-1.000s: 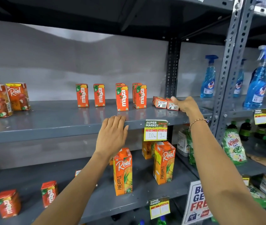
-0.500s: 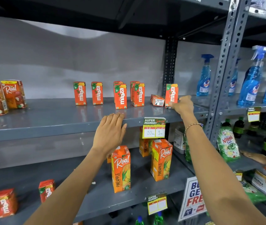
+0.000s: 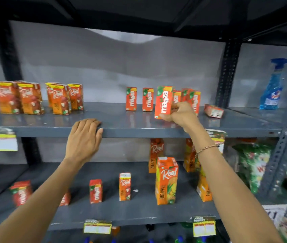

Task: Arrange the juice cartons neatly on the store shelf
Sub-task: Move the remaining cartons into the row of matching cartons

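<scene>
Orange Maaza carton point(image 3: 163, 102), pinched by right hand point(image 3: 179, 114) while left hand point(image 3: 85, 135) lies flat on shelf edge point(image 3: 139, 133), may topple adjacent upright cartons point(image 3: 190, 99) if lowered carelessly.

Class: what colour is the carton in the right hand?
Orange-red carton, green top corner, white lettering; head view.

"Maaza" carton point(image 3: 163, 102); "Real Pineapple" carton point(image 3: 166, 180).

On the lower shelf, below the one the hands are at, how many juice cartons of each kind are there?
Tall Real pineapple cartons: 4
Small Maaza cartons: 3, one partly behind the left arm
Small Real carton: 1
Total: 8
</scene>
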Demonstrator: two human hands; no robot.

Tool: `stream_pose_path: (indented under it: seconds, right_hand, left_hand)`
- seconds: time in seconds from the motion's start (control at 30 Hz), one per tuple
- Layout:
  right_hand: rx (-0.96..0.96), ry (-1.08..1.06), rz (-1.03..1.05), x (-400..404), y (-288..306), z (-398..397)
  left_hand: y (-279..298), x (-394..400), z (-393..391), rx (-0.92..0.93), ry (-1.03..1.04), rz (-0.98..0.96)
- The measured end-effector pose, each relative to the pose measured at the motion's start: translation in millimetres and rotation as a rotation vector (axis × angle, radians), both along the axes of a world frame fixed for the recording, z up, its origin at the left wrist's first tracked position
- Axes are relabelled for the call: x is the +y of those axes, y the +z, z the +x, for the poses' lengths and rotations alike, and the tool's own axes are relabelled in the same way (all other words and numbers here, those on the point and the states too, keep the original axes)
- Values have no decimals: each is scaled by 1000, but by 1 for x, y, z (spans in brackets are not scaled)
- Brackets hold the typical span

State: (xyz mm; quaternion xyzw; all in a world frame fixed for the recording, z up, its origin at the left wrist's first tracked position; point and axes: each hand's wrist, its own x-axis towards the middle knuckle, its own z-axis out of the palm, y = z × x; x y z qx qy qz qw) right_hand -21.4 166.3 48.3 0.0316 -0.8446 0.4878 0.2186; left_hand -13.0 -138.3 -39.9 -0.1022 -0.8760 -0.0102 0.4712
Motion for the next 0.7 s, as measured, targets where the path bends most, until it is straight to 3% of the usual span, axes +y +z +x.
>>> stream_pose_path:
  seconds: [0.3,0.7]
  right_hand:
    - [-78,22,148,-121,6,-65]
    - [-69,18,324,-134,3,-89]
  left_hand:
    - [-7,-32,-6,130,-4,-42]
    - [-10,-34,-13,150,17,-63]
